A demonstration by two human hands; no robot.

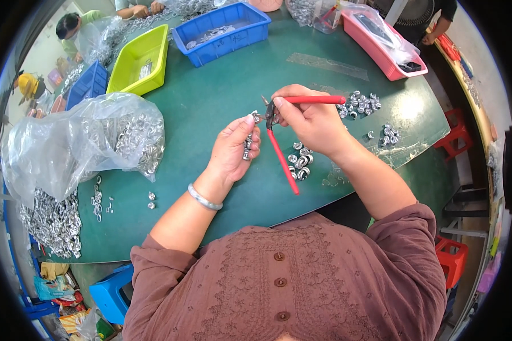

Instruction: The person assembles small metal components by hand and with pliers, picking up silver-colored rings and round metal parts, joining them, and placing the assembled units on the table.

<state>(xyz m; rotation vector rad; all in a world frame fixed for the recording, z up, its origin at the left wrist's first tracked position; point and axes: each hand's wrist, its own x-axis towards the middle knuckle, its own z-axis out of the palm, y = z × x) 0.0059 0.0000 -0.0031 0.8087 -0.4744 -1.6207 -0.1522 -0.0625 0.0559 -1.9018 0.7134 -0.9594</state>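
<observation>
My left hand [233,150] is closed, pinching a small silvery metal piece [256,116] between thumb and forefinger. More shiny metal pieces [247,146] are tucked in its curled fingers. My right hand [310,122] grips red-handled pliers [280,159] near their dark head, one handle pointing right and the other hanging down toward me. The pliers' head is beside the pinched piece; whether they touch I cannot tell. Below the right hand lies a small heap of curved silvery pieces [300,162], with another cluster [361,104] and a smaller one [389,135] to the right.
On the green table [222,79], a clear plastic bag [85,136] and a pile of metal parts [51,224] lie left. A yellow-green bin [159,57], a blue bin [224,48] and a pink basket [389,65] stand farther back. Other people work at the far left.
</observation>
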